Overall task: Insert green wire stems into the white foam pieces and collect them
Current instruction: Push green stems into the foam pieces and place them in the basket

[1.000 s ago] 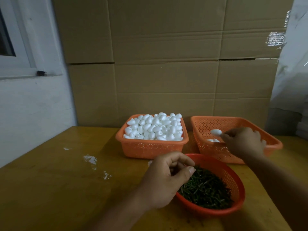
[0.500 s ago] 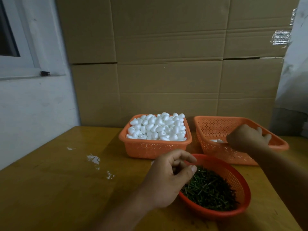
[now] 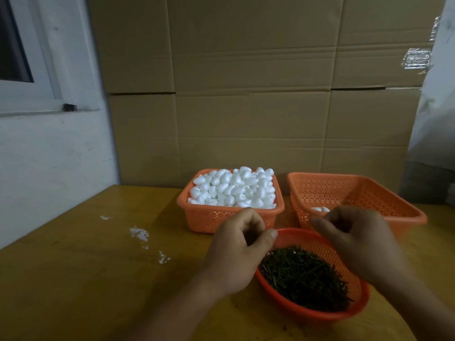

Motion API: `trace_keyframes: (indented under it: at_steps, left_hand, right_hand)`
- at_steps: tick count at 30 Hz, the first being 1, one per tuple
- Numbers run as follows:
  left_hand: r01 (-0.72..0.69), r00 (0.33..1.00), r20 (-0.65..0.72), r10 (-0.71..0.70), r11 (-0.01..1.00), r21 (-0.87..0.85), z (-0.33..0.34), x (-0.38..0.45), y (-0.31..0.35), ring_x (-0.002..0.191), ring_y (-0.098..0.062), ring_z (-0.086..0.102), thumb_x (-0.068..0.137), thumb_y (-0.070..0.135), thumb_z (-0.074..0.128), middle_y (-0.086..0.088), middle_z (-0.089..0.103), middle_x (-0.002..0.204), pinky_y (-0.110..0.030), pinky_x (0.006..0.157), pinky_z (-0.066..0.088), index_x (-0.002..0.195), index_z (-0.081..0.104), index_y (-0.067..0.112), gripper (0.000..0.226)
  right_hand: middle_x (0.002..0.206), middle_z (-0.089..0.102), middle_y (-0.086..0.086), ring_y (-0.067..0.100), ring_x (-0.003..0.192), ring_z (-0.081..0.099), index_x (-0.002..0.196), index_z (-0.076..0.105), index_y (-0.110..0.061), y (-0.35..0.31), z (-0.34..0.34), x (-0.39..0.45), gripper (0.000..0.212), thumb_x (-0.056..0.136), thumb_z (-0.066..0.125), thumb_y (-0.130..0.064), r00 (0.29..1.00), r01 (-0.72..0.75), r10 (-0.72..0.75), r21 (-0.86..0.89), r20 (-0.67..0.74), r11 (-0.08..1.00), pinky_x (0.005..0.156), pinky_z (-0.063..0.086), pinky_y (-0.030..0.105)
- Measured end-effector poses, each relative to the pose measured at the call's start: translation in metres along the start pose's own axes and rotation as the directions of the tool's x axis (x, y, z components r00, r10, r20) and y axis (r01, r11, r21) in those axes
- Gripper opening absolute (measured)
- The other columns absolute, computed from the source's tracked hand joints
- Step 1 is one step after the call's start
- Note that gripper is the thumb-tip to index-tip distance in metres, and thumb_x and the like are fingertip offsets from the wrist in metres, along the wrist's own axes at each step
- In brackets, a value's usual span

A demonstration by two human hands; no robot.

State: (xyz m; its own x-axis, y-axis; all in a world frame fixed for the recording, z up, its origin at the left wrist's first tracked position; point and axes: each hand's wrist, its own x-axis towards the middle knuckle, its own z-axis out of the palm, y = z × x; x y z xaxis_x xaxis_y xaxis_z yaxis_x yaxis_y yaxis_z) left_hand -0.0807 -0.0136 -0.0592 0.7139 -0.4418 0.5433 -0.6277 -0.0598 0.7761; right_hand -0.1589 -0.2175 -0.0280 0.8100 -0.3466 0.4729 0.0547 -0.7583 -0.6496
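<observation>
Round red basket (image 3: 354, 308) sits nearest me on the tabletop (image 3: 86, 279), heaped with green wire stems (image 3: 305, 281) lying flat and pointing every which way. Just behind it to the left, the square orange basket (image 3: 209, 217) is piled with white foam pieces (image 3: 234, 188). Behind it to the right, the wider orange basket (image 3: 369, 193) holds only a couple of foam pieces (image 3: 320, 209), half hidden by my knuckles. My left hand (image 3: 236, 249) and right hand (image 3: 357, 244) hover over the red basket, fingers curled; whether either pinches anything, I cannot tell.
</observation>
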Motion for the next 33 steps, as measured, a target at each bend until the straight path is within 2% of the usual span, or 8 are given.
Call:
trace_keyframes:
  at_steps: [3, 7, 10, 15, 19, 21, 27, 33]
  left_hand:
    - [0.088, 0.99, -0.11, -0.087, 0.996, 0.006, -0.011, 0.013, -0.002, 0.064, -0.003, 0.058, 0.093, 0.01, 0.068, 0.009, 0.062, 0.069, -0.028, 0.061, 0.055, 0.085, 0.062, 0.024, 0.018]
    - [0.156, 0.975, -0.194, -0.113, 0.963, 0.222, -0.033, 0.052, -0.003, 0.062, 0.005, 0.057, 0.091, 0.014, 0.07, 0.012, 0.061, 0.074, -0.011, 0.056, 0.044, 0.088, 0.064, 0.026, 0.014]
    - [0.22, 0.975, -0.112, -0.189, 0.869, 0.444, -0.046, 0.085, -0.005, 0.07, -0.004, 0.058, 0.089, 0.023, 0.072, 0.011, 0.063, 0.077, -0.023, 0.064, 0.042, 0.089, 0.067, 0.022, 0.005]
    - [0.183, 0.925, 0.082, -0.371, 0.624, 0.759, -0.047, 0.125, 0.0, 0.085, -0.022, 0.066, 0.09, 0.036, 0.068, -0.012, 0.072, 0.099, -0.034, 0.074, 0.05, 0.101, 0.073, 0.006, 0.032]
    - [0.272, 0.765, 0.169, -0.622, 0.55, 0.789, -0.042, 0.145, -0.003, 0.093, -0.022, 0.073, 0.086, 0.054, 0.07, -0.005, 0.076, 0.099, -0.037, 0.089, 0.059, 0.107, 0.067, 0.015, 0.044]
    - [0.281, 0.728, 0.17, -0.664, 0.515, 0.81, -0.038, 0.151, -0.008, 0.088, -0.021, 0.074, 0.081, 0.059, 0.073, -0.005, 0.077, 0.095, -0.039, 0.089, 0.06, 0.106, 0.069, 0.015, 0.05]
    - [0.314, 0.763, 0.081, -0.641, 0.478, 0.821, -0.028, 0.157, -0.02, 0.07, -0.016, 0.075, 0.059, 0.045, 0.08, 0.004, 0.075, 0.065, -0.04, 0.081, 0.062, 0.071, 0.052, 0.03, 0.034]
    - [0.409, 0.781, 0.052, -0.623, 0.572, 0.711, -0.03, 0.151, -0.023, 0.07, -0.017, 0.076, 0.045, 0.044, 0.08, 0.004, 0.073, 0.063, -0.039, 0.08, 0.063, 0.067, 0.07, 0.028, 0.029]
  right_hand:
    - [0.061, 0.066, -0.007, 0.006, 0.043, 0.054, 0.067, 0.065, -0.024, -0.004, 0.008, -0.017, 0.026, 0.083, 0.066, -0.045, 0.997, 0.058, -0.056, -0.033, 0.059, 0.998, 0.042, 0.043, 0.027]
    - [0.062, 0.067, -0.008, 0.008, 0.043, 0.056, 0.069, 0.066, -0.03, -0.002, 0.012, -0.023, 0.019, 0.084, 0.067, -0.042, 0.993, 0.093, -0.089, -0.04, 0.081, 0.995, 0.042, 0.045, 0.032]
    - [0.059, 0.067, -0.007, 0.009, 0.041, 0.054, 0.072, 0.068, -0.031, 0.002, 0.012, -0.022, 0.016, 0.088, 0.07, -0.035, 0.991, 0.103, -0.098, -0.047, 0.095, 0.994, 0.039, 0.041, 0.026]
    - [0.058, 0.067, -0.006, 0.009, 0.04, 0.054, 0.071, 0.069, -0.031, 0.006, 0.012, -0.023, 0.017, 0.087, 0.068, -0.036, 0.99, 0.092, -0.088, -0.027, 0.113, 0.995, 0.039, 0.041, 0.027]
    - [0.057, 0.067, -0.006, 0.009, 0.039, 0.054, 0.07, 0.069, -0.031, 0.008, 0.013, -0.024, 0.019, 0.089, 0.072, -0.031, 0.99, 0.089, -0.084, -0.043, 0.11, 0.995, 0.039, 0.041, 0.025]
    - [0.058, 0.068, -0.007, 0.01, 0.041, 0.057, 0.071, 0.069, -0.032, 0.008, 0.013, -0.024, 0.017, 0.088, 0.071, -0.033, 0.991, 0.075, -0.07, -0.048, 0.112, 0.996, 0.041, 0.047, 0.032]
    - [0.06, 0.069, -0.008, 0.009, 0.045, 0.06, 0.073, 0.07, -0.032, 0.008, 0.013, -0.025, 0.015, 0.087, 0.069, -0.037, 0.993, 0.042, -0.033, -0.079, 0.115, 0.996, 0.05, 0.054, 0.046]
    - [0.059, 0.068, -0.007, 0.009, 0.043, 0.059, 0.072, 0.07, -0.032, 0.006, 0.012, -0.027, 0.016, 0.088, 0.069, -0.036, 0.994, 0.03, -0.021, -0.086, 0.111, 0.996, 0.046, 0.053, 0.044]
